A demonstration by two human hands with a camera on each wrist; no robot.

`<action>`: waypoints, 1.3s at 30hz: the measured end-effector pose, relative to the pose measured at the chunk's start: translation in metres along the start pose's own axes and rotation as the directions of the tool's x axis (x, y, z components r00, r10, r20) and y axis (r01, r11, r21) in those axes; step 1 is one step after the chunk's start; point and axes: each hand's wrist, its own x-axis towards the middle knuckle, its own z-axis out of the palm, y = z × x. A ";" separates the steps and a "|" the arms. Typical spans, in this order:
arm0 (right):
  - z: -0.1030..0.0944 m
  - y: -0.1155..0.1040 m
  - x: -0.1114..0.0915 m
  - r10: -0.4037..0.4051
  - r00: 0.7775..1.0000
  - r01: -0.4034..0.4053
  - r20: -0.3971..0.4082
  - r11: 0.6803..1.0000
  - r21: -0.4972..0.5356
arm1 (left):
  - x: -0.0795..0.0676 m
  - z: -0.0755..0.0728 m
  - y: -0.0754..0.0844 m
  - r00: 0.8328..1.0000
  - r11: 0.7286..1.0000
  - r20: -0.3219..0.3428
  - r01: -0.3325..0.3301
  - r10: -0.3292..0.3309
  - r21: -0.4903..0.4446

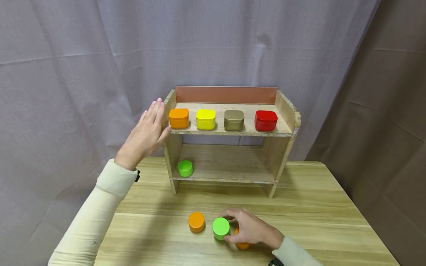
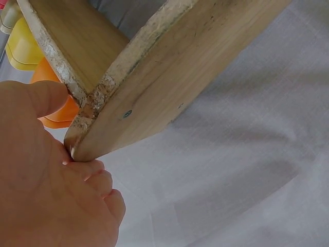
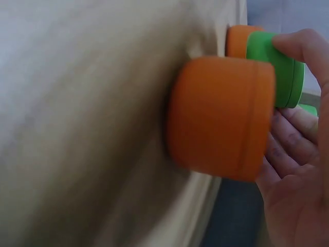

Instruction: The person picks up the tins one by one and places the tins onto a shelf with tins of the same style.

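Note:
At the shelf's left side, my left hand (image 1: 144,129) rests with straight fingers along the outside of the wooden side panel (image 2: 169,87). Its thumb lies at the panel's front edge, close to an orange rounded box (image 1: 179,118). My right hand (image 1: 251,227) holds a green round tin (image 1: 221,228) on the table, thumb on one side and fingers on the other. Under that hand stands an orange round tin (image 3: 218,118), partly hidden in the head view. Left of the green tin is another orange round tin (image 1: 196,222).
The two-tier wooden shelf (image 1: 229,181) stands at the table's back. Its top also bears a yellow box (image 1: 206,119), a brownish-grey box (image 1: 234,120) and a red box (image 1: 266,120). A green round tin (image 1: 185,168) sits at the lower tier's left. Grey curtain (image 1: 213,44) hangs behind.

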 end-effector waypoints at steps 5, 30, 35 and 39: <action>-0.011 -0.004 0.007 -0.010 1.000 0.009 -0.021 1.000 -0.022 | 0.000 0.000 0.000 1.000 1.000 -0.001 -0.001 0.001 -0.004; -0.053 -0.018 0.057 -0.062 0.989 0.047 -0.136 0.993 -0.112 | -0.001 -0.001 -0.001 1.000 1.000 -0.002 0.001 -0.001 0.001; -0.064 -0.019 0.070 -0.073 0.981 0.049 -0.180 0.990 -0.135 | 0.000 -0.001 -0.001 1.000 1.000 0.002 0.000 0.000 0.000; -0.071 -0.018 0.082 -0.087 0.972 0.059 -0.218 0.989 -0.133 | 0.000 -0.001 0.000 1.000 1.000 0.004 0.004 -0.004 -0.002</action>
